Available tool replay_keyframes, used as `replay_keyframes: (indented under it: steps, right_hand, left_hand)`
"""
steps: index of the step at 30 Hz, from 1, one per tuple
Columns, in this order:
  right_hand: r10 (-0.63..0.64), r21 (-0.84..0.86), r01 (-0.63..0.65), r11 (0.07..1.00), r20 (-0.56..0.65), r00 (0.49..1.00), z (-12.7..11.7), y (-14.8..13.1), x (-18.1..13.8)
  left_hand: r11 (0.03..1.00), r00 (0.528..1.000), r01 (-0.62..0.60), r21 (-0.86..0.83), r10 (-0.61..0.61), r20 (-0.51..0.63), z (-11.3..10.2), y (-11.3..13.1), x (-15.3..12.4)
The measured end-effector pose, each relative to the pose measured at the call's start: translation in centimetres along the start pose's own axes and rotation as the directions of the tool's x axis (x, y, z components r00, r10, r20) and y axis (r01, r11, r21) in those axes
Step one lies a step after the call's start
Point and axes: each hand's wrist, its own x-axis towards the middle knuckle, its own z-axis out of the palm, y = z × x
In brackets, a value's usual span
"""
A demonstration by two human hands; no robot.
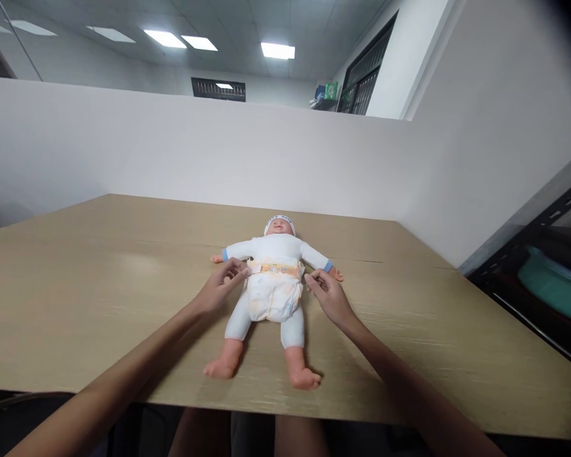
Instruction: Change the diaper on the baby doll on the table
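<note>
A baby doll [276, 247] in a white suit with blue cuffs and a white cap lies on its back, feet toward me, arms spread. Around its hips sits a white diaper [273, 295] with an orange patterned waistband. My left hand [223, 284] pinches the diaper's waist edge at the left, thumb and fingers together at a white side tab. At the opposite side, my right hand [330, 295] has its thumb and fingers drawn together close by the diaper's right edge. Whatever lies between those fingertips is too small to make out.
The doll lies on a wide wooden table [124, 304], its near edge just in front of my legs. A white partition wall [219, 152] stands behind it. To the right, a black metal rack [542, 222] holds a teal item [559, 285].
</note>
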Motion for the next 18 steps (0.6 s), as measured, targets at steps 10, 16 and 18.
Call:
replay_keyframes:
  steps: [10,16,18]
  right_hand:
    - [-0.101,0.002,0.101,0.995,0.040,0.994,2.9,2.9,2.4]
    - [-0.031,0.145,0.026,0.989,0.037,0.999,2.8,3.2,2.5]
    - [0.014,0.207,-0.017,0.978,0.015,1.000,2.9,3.3,2.6]
  left_hand:
    - [0.992,0.999,0.012,-0.124,-0.008,0.033,3.1,-2.4,3.3]
    - [0.988,0.998,0.066,-0.137,-0.063,0.025,3.2,-2.4,3.4]
    - [0.986,0.997,0.076,-0.151,-0.075,0.012,3.3,-2.3,3.4]
